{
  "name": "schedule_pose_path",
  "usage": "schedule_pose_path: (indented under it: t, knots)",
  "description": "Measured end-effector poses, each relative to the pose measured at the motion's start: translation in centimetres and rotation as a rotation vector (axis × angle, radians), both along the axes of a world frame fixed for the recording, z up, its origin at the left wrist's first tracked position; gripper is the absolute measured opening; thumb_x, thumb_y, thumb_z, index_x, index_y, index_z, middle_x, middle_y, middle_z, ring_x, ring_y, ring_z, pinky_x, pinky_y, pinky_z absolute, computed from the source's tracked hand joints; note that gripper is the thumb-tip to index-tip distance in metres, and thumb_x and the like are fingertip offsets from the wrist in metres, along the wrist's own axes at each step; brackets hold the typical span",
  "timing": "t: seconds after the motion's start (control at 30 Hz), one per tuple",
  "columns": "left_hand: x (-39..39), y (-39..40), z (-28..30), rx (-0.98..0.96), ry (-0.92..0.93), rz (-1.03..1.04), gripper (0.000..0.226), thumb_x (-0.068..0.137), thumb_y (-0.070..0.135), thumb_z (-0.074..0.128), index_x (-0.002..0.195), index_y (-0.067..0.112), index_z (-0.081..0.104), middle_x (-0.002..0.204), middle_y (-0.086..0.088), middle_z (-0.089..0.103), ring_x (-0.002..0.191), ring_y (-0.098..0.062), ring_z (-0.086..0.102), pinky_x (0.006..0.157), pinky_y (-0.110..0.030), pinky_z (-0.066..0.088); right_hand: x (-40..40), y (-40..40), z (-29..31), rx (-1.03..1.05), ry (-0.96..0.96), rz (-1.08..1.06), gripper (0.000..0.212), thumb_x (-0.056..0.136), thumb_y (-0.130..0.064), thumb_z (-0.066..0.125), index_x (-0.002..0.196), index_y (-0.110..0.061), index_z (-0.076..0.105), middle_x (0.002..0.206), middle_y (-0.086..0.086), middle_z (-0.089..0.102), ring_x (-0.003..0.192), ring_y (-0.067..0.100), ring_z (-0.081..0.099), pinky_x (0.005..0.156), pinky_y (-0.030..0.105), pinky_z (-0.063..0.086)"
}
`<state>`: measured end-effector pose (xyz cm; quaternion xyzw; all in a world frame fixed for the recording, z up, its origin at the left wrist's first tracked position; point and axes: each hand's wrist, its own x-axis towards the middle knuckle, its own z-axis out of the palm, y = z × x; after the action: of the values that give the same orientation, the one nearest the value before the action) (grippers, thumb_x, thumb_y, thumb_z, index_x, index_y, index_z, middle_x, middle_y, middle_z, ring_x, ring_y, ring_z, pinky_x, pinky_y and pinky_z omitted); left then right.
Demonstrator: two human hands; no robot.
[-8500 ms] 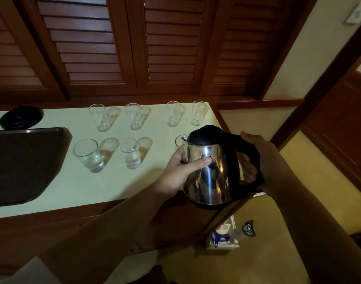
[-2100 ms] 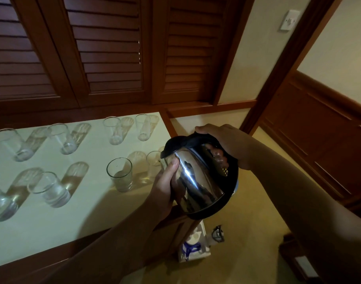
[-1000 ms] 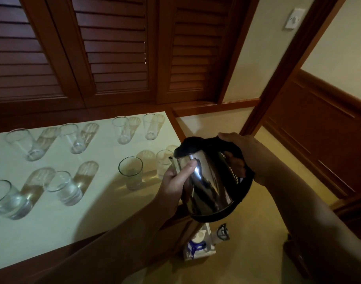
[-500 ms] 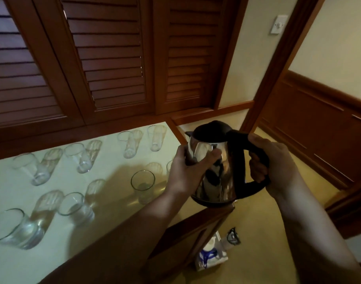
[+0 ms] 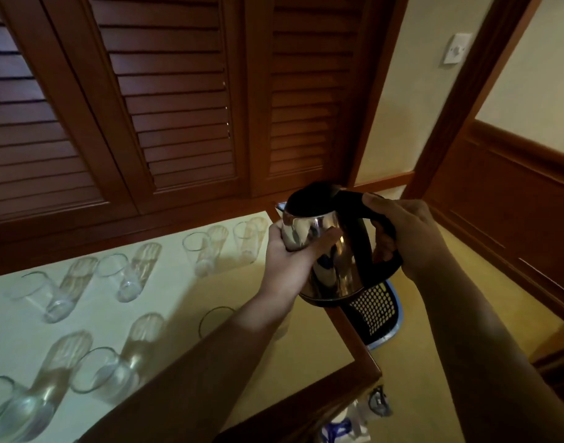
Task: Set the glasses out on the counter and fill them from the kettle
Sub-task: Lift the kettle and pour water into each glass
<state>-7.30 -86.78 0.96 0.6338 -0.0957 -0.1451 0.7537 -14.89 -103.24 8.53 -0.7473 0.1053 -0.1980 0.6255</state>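
I hold a steel kettle (image 5: 330, 251) with a black lid and handle upright above the counter's right end. My right hand (image 5: 408, 238) grips the black handle. My left hand (image 5: 290, 260) presses against the steel body below the spout. Several clear glasses stand in two rows on the pale counter (image 5: 165, 292): a back-row glass (image 5: 200, 254) left of the kettle, another back-row glass (image 5: 247, 241) beside it, and a front-row glass (image 5: 215, 318) partly hidden by my left forearm. The front-left glass (image 5: 15, 410) holds water.
Dark louvred wooden shutters (image 5: 178, 107) rise behind the counter. The counter's wooden edge (image 5: 360, 343) ends just below the kettle. A black mesh basket with a blue rim (image 5: 378, 311) and a white-blue package (image 5: 341, 430) lie on the floor to the right.
The kettle has gone from tilted over the front-right glass to upright and has been lifted. The view has swung upward and to the right.
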Motion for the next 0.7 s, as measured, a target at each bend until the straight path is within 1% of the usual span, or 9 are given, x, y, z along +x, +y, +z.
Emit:
schedule_pose_path:
  t: [0.1,0.17,0.2,0.3,0.37,0.47,0.53,0.57,0.7]
  knots:
    - [0.9,-0.8,-0.8,-0.014,0.049,0.045,0.077,0.069,0.046,0.093,0.134,0.023,0.058,0.118,0.005,0.079,0.107,-0.014,0.077,0.099,-0.042,0.063,2.6,-1.2,-0.1,-0.034,0.019,0.066,0.052,0.101,-0.033,0.063,0.05,-0.022,0.064,0.04,-0.001,0.047,0.031,0.014,0.039,0.041,0.021,0.038]
    - [1.7,-1.4,-1.4,-0.021,0.09,0.073,0.064,0.077,0.042,0.093,0.129,0.024,0.061,0.113,0.003,0.079,0.105,-0.017,0.079,0.099,-0.043,0.063,4.5,-1.9,-0.4,-0.067,0.044,0.09,0.049,0.098,-0.035,0.067,0.053,-0.016,0.065,0.041,0.002,0.048,0.031,0.014,0.04,0.04,0.021,0.037]
    - [2.1,-1.6,-1.7,-0.02,0.113,0.091,0.062,0.076,0.043,0.093,0.127,0.023,0.062,0.11,0.003,0.078,0.105,-0.018,0.079,0.1,-0.044,0.063,5.4,-2.2,-0.6,-0.081,0.057,0.105,0.05,0.097,-0.036,0.068,0.056,-0.008,0.063,0.041,0.003,0.048,0.031,0.015,0.039,0.04,0.022,0.036]
    - [3.6,-2.3,-2.4,-0.036,0.157,0.14,0.075,0.061,0.051,0.097,0.123,0.02,0.066,0.111,0.0,0.081,0.105,-0.021,0.08,0.101,-0.048,0.062,8.2,-2.9,-1.1,-0.095,0.075,0.16,0.054,0.097,-0.034,0.07,0.059,0.002,0.057,0.04,0.002,0.048,0.031,0.017,0.04,0.04,0.024,0.036]
    - [4.7,-2.6,-2.7,-0.041,0.143,0.136,0.077,0.057,0.048,0.099,0.122,0.019,0.07,0.114,-0.003,0.083,0.107,-0.023,0.08,0.101,-0.049,0.062,9.9,-3.1,-1.3,-0.105,0.108,0.19,0.058,0.096,-0.036,0.072,0.06,0.006,0.056,0.039,0.004,0.048,0.032,0.019,0.04,0.044,0.025,0.038]
    - [6.0,-2.9,-3.2,-0.064,0.189,0.155,0.074,0.06,0.041,0.101,0.124,0.018,0.072,0.115,-0.005,0.083,0.108,-0.025,0.08,0.103,-0.053,0.061,12.1,-3.0,-1.5,-0.087,0.162,0.285,0.06,0.094,-0.041,0.075,0.049,-0.009,0.051,0.04,0.006,0.046,0.036,0.022,0.039,0.053,0.033,0.037]
    - [6.6,-2.9,-3.7,-0.08,0.237,0.157,0.063,0.068,0.033,0.099,0.123,0.017,0.074,0.115,-0.006,0.083,0.107,-0.026,0.08,0.102,-0.052,0.061,13.2,-2.9,-1.5,-0.094,0.213,0.323,0.062,0.092,-0.046,0.075,0.045,-0.016,0.049,0.041,0.004,0.044,0.037,0.021,0.037,0.054,0.034,0.036]
    - [6.9,-2.9,-3.8,-0.081,0.27,0.155,0.064,0.069,0.033,0.1,0.125,0.017,0.073,0.115,-0.006,0.083,0.107,-0.026,0.08,0.102,-0.052,0.061,13.7,-2.8,-1.4,-0.099,0.243,0.33,0.061,0.091,-0.049,0.076,0.045,-0.017,0.049,0.042,0.003,0.044,0.039,0.021,0.038,0.054,0.034,0.036]
    - [7.3,-3.2,-3.7,-0.076,0.398,0.181,0.093,0.052,0.049,0.103,0.13,0.018,0.065,0.116,-0.004,0.083,0.105,-0.025,0.08,0.098,-0.052,0.063,15.5,-2.4,-0.8,-0.133,0.351,0.324,0.056,0.084,-0.055,0.078,0.05,-0.019,0.054,0.045,0.001,0.046,0.041,0.017,0.04,0.052,0.032,0.036]
